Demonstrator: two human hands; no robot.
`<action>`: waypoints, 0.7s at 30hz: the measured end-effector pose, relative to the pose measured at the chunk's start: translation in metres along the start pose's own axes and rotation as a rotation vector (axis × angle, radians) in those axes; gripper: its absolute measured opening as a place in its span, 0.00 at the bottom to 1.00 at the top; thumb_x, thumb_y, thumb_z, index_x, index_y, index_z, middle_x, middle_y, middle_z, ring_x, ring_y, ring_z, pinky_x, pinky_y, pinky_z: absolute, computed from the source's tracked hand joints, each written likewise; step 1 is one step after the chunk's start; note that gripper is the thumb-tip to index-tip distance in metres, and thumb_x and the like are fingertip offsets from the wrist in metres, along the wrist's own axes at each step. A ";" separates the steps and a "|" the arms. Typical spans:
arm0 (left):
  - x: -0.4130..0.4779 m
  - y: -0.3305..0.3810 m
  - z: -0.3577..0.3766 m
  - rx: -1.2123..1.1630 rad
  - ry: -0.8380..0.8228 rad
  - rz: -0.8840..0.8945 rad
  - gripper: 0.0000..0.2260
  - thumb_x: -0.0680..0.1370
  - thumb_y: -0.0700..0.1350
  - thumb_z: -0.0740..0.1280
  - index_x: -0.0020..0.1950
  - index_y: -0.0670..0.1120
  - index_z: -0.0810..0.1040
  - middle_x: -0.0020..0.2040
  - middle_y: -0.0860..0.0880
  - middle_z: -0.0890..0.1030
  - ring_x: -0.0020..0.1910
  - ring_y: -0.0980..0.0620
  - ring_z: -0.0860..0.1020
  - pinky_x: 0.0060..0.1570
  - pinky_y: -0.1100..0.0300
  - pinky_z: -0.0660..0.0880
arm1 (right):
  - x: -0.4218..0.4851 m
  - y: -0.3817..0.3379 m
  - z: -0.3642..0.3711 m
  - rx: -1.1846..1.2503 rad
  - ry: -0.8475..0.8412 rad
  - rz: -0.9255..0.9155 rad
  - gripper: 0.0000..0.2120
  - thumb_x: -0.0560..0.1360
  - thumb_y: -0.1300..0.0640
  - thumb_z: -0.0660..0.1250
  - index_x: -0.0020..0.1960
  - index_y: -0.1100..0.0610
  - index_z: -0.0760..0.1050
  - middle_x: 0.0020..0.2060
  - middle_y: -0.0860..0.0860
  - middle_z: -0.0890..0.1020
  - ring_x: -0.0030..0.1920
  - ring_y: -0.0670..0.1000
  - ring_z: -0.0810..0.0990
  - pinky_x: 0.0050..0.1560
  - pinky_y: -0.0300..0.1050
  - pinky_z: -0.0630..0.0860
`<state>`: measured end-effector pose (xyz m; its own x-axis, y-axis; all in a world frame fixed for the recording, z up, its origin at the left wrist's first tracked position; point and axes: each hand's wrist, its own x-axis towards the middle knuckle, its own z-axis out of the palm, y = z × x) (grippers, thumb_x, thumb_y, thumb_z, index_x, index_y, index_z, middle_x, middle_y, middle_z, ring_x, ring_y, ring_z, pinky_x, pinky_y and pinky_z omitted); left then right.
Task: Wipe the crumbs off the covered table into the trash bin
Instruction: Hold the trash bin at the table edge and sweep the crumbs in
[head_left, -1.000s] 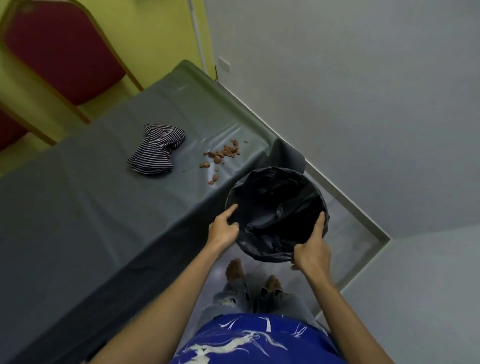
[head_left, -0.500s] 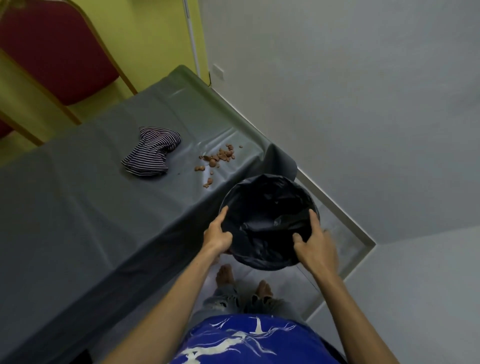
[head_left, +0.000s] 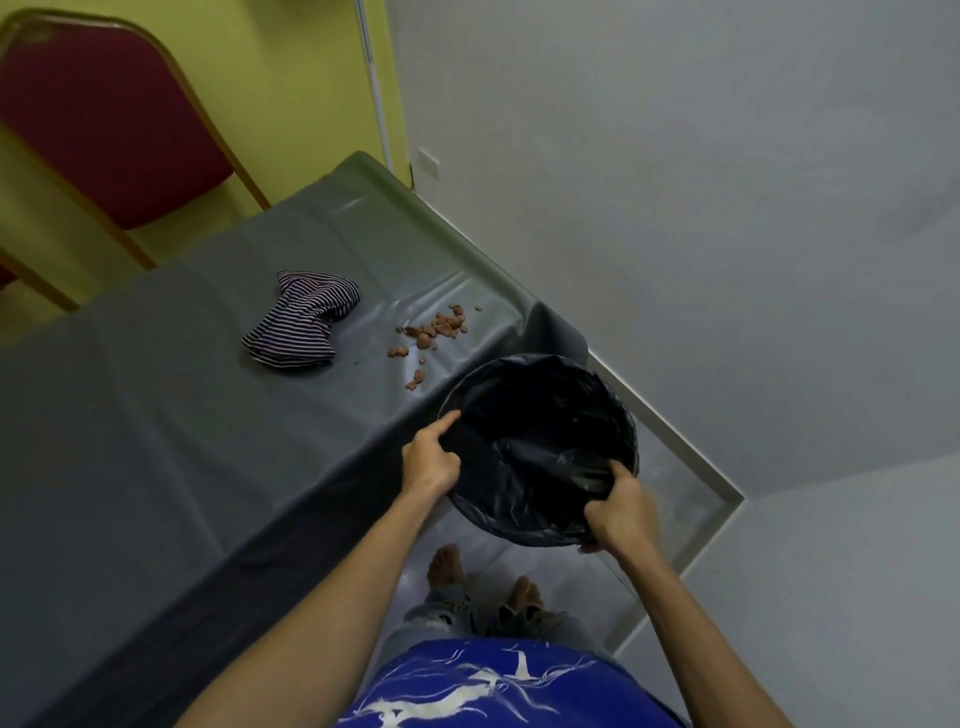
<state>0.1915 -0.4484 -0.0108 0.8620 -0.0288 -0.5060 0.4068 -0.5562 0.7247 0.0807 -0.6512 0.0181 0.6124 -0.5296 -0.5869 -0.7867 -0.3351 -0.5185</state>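
Bin: trash bin (head_left: 540, 447), black liner, held at the table (head_left: 156, 415) edge just below the crumbs (head_left: 434, 332).
Left hand (head_left: 431, 460): gripping the near-left rim, forefinger along it.
Right hand (head_left: 621, 512): clamped on the near-right rim and liner.
Handling: looks light; liner slippery, so grip the rim.
Cloth (head_left: 304, 325): soft, lies beside the crumbs, untouched.

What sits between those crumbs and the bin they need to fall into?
Nothing visible: only bare grey table cover separates the crumbs from the black-lined trash bin held at the table edge. The striped cloth lies on the far side.
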 end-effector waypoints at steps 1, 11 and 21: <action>-0.002 -0.002 0.003 0.014 -0.002 0.003 0.33 0.75 0.26 0.56 0.71 0.57 0.72 0.71 0.45 0.72 0.62 0.46 0.76 0.58 0.58 0.78 | 0.000 0.001 0.003 0.018 0.014 0.017 0.33 0.72 0.75 0.59 0.73 0.55 0.65 0.58 0.63 0.76 0.33 0.63 0.83 0.23 0.48 0.79; 0.002 -0.013 0.000 0.078 0.018 -0.092 0.28 0.75 0.29 0.57 0.68 0.54 0.76 0.69 0.42 0.73 0.57 0.44 0.78 0.53 0.52 0.80 | 0.011 -0.008 0.028 -0.009 0.081 -0.008 0.35 0.64 0.68 0.59 0.69 0.50 0.63 0.47 0.58 0.80 0.40 0.63 0.83 0.36 0.59 0.84; 0.001 -0.013 -0.003 0.045 0.021 -0.094 0.26 0.75 0.28 0.58 0.65 0.52 0.78 0.69 0.41 0.73 0.47 0.46 0.82 0.32 0.63 0.74 | 0.012 -0.028 0.029 -0.082 0.025 0.026 0.31 0.68 0.65 0.64 0.70 0.57 0.62 0.53 0.62 0.79 0.47 0.64 0.81 0.44 0.59 0.84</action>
<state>0.1882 -0.4386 -0.0193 0.8273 0.0422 -0.5602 0.4723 -0.5920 0.6530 0.1130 -0.6258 0.0075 0.5907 -0.5578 -0.5830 -0.8064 -0.3834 -0.4502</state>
